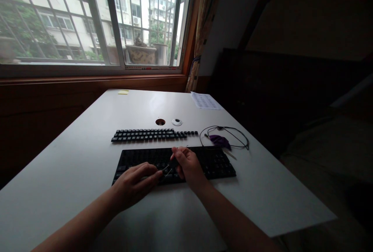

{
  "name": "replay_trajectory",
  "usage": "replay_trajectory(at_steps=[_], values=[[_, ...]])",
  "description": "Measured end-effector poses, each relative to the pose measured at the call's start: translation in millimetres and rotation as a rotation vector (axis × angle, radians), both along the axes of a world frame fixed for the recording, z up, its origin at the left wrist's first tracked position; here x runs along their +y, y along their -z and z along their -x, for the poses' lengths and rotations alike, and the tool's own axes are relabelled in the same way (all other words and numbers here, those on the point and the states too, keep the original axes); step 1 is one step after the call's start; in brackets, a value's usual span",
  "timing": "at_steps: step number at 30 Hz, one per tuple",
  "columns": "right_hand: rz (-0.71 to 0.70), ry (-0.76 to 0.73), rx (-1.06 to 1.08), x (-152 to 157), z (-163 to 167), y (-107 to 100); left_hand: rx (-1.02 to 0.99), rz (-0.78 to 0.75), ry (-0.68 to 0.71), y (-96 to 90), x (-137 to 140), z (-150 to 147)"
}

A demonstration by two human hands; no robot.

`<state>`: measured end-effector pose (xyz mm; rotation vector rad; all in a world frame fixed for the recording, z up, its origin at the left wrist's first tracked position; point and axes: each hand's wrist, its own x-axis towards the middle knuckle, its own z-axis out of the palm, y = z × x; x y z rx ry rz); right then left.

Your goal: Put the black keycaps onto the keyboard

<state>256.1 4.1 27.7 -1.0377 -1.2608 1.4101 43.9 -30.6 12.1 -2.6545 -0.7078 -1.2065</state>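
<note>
A black keyboard point(220, 166) lies on the white desk under both hands. Many of its keys look bare of caps, though the dim light hides detail. My right hand point(186, 164) is closed round a small dark-handled keycap puller point(170, 165), whose thin wires point down to the left. At the wire ends, my left hand point(138, 180) pinches what looks like a small black keycap point(165, 171); its thumb is hidden. Behind the keyboard, loose black keycaps point(142, 135) stand in neat rows.
A coiled black cable point(247, 142) and a purple cloth point(220, 141) lie right of the rows, with a thin pale stick point(230, 153) nearby. Further back are a round desk hole point(160, 122), its white cover point(176, 122), printed paper point(205, 101) and a yellow note point(123, 92).
</note>
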Motion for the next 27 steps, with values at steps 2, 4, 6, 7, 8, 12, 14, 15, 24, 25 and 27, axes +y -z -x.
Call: replay_trajectory(at_steps=[2, 4, 6, 7, 8, 12, 14, 15, 24, 25, 27], values=[[0.019, -0.014, 0.038, -0.2, 0.8, 2.2, -0.047, -0.016, -0.005, 1.6, -1.0, -0.7], [0.039, -0.031, 0.067, -0.5, 2.0, 4.7, -0.083, -0.02, -0.016, 4.0, -1.9, -1.7], [0.062, -0.043, 0.099, -1.6, 3.6, 6.8, -0.106, -0.027, -0.03, 6.4, -3.1, -2.7], [0.072, -0.045, 0.117, -2.3, 4.5, 7.5, -0.113, -0.031, -0.036, 7.3, -3.7, -3.1], [0.079, -0.049, 0.13, -3.2, 5.5, 8.0, -0.122, -0.029, -0.044, 7.9, -4.3, -3.6], [0.113, -0.07, 0.14, -6.4, 8.9, 8.3, -0.166, 0.025, -0.03, 6.8, -5.5, -5.7], [0.12, -0.07, 0.144, -6.9, 9.7, 8.5, -0.183, 0.055, 0.005, 4.7, -5.2, -7.2], [0.117, -0.065, 0.15, -6.8, 9.8, 8.7, -0.189, 0.066, 0.02, 3.5, -4.9, -8.0], [-0.067, -0.17, 0.127, -12.0, 7.8, 2.8, -0.195, -0.038, -0.133, -4.6, -5.2, -8.5], [-0.085, -0.212, 0.095, -13.1, 7.1, 1.2, -0.205, -0.029, -0.129, -5.0, -5.0, -8.2], [-0.116, -0.277, 0.043, -14.6, 5.3, -2.1, -0.227, 0.001, -0.116, -5.9, -4.8, -7.7]])
